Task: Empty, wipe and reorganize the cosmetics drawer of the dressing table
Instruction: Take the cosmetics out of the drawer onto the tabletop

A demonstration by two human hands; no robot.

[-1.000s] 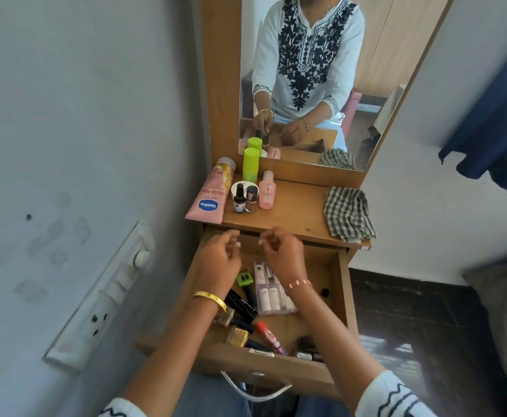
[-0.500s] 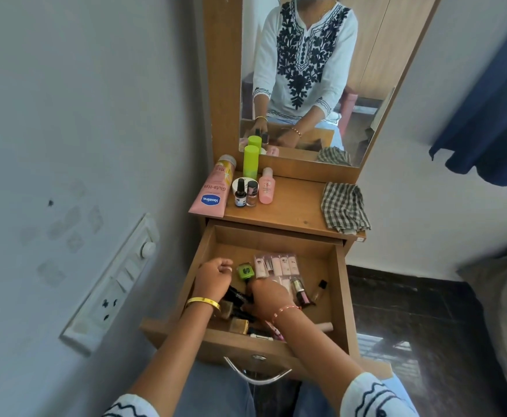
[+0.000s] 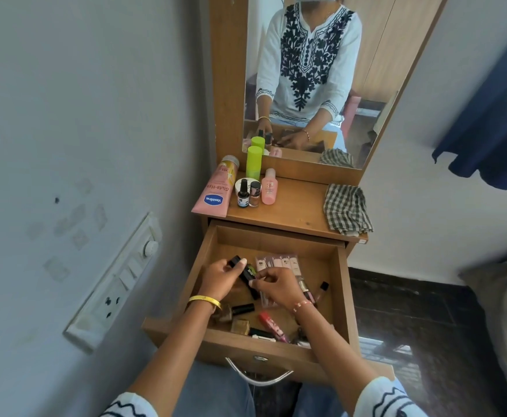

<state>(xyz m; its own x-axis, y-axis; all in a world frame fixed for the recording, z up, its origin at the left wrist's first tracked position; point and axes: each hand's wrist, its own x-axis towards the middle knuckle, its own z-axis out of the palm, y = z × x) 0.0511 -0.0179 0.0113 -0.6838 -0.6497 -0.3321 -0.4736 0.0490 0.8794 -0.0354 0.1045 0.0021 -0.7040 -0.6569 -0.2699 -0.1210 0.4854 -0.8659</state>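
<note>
The wooden drawer (image 3: 341, 296) of the dressing table is pulled out. Both hands are inside it. My left hand (image 3: 220, 279) grips a small black cosmetic stick (image 3: 234, 261) between thumb and fingers. My right hand (image 3: 276, 285) pinches another black tube (image 3: 247, 276) that lies against the left hand. A row of pale sachets (image 3: 276, 261) lies at the drawer's back. Near the front lie a red lip tube (image 3: 272, 325), a gold cap (image 3: 240, 326), dark bottles (image 3: 243, 310) and a small vial (image 3: 321, 288).
On the tabletop stand a pink Vaseline tube (image 3: 214, 191), a green can (image 3: 253, 162), a pink bottle (image 3: 269, 191), two small nail polish bottles (image 3: 247, 195) and a checked cloth (image 3: 347, 210). A mirror (image 3: 315, 79) rises behind. A switch panel (image 3: 116, 284) is on the left wall.
Both hands dropped from the drawer's top edge into the drawer, went to the items at its front left, then lifted slightly, each holding a black tube.
</note>
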